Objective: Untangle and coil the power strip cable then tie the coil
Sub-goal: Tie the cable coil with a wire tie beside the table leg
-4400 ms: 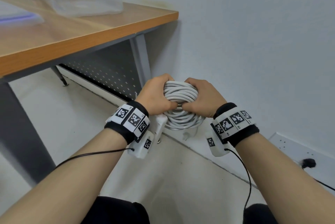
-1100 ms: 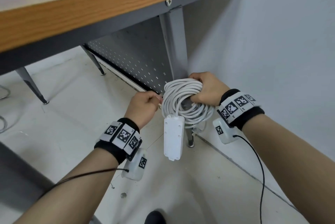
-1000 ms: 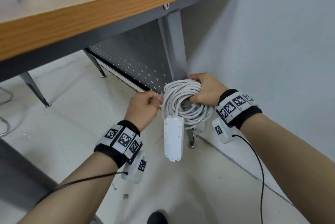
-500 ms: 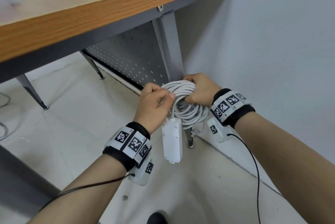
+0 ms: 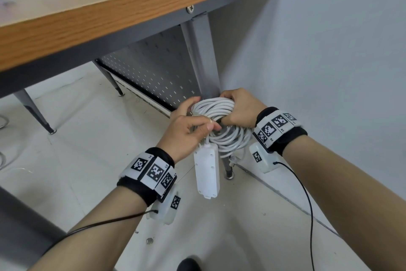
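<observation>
The white power strip cable is wound into a thick coil [image 5: 222,121] held in the air in front of me. My right hand [image 5: 240,108] grips the coil's right side, fingers curled through its middle. My left hand [image 5: 186,130] grips the coil's left side, thumb and fingers curled over the strands. The white power strip block [image 5: 207,169] hangs straight down from the coil's lower edge, just right of my left wrist. A short cable end dangles below the coil on the right; its tip is too small to make out.
A wooden desk [image 5: 123,14] with a grey metal frame stands ahead on the left, its leg [image 5: 202,55] just behind the coil. A perforated metal panel [image 5: 153,77] runs under it. A plain wall [image 5: 329,51] fills the right. Pale tiled floor [image 5: 77,143] lies below.
My left hand has moved right from beside the coil onto its left side and now grips it. The right hand keeps its hold and the strip still hangs.
</observation>
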The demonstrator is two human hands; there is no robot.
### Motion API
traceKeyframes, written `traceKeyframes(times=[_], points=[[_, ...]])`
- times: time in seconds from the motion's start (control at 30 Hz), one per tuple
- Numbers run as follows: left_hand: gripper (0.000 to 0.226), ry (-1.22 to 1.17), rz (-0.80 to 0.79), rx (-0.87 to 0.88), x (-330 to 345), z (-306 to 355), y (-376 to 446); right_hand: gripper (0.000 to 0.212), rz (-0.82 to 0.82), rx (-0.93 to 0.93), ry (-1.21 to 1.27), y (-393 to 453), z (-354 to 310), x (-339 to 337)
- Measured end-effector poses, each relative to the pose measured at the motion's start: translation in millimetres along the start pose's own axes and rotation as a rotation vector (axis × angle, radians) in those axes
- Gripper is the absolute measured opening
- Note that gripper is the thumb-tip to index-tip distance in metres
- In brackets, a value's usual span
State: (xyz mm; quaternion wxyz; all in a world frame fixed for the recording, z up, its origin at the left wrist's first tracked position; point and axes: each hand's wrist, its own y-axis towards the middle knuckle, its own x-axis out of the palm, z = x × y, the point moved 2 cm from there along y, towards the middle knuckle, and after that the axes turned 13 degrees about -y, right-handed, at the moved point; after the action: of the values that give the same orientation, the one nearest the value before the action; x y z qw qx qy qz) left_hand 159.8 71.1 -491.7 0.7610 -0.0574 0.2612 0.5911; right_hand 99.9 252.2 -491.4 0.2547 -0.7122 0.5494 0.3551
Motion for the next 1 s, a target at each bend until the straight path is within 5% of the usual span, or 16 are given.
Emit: traceKeyframes(times=[0.27, 1.0], points=[[0.02, 0.03, 0.046, 0.013, -2.7, 2.3, 0.2, 0.034, -0.004, -0.001, -0.008, -1.3, -2.0, -0.3], [0.005, -0.701, 0.097, -0.09, 0.3, 5.2, -5.4, 0.03, -0.027, -0.009, 0.015, -0.3, -0.5, -0.5]])
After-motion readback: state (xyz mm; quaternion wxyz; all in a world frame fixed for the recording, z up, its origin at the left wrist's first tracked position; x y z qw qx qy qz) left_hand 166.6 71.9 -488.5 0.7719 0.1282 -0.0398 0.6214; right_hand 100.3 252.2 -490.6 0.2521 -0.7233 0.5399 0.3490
